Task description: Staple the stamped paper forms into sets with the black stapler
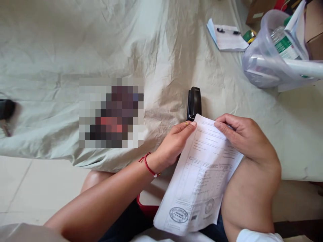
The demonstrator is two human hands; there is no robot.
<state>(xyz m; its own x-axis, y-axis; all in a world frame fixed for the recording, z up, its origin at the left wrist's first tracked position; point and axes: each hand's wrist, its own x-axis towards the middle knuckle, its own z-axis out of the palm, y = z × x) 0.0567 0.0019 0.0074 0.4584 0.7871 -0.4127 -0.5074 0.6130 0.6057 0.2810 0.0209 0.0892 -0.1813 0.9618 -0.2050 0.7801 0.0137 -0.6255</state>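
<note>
Printed sheets of paper (202,174), with round and oval stamps near the bottom, hang between my two hands above my lap. My left hand (176,143) pinches their upper left edge, thumb on top. At the upper right edge, my right hand (242,134) grips them between thumb and fingers; part of its fingers is hidden behind the paper. A black stapler (194,102) lies on the cloth just beyond the top of the sheets, its near end partly covered by them.
A creased pale cloth (63,50) covers the table. Keys with a black fob (7,109) lie at far left, near a pixelated object (113,112). At upper right are a notepad (228,38) with a pen and a translucent bin (262,50) holding a bottle and papers.
</note>
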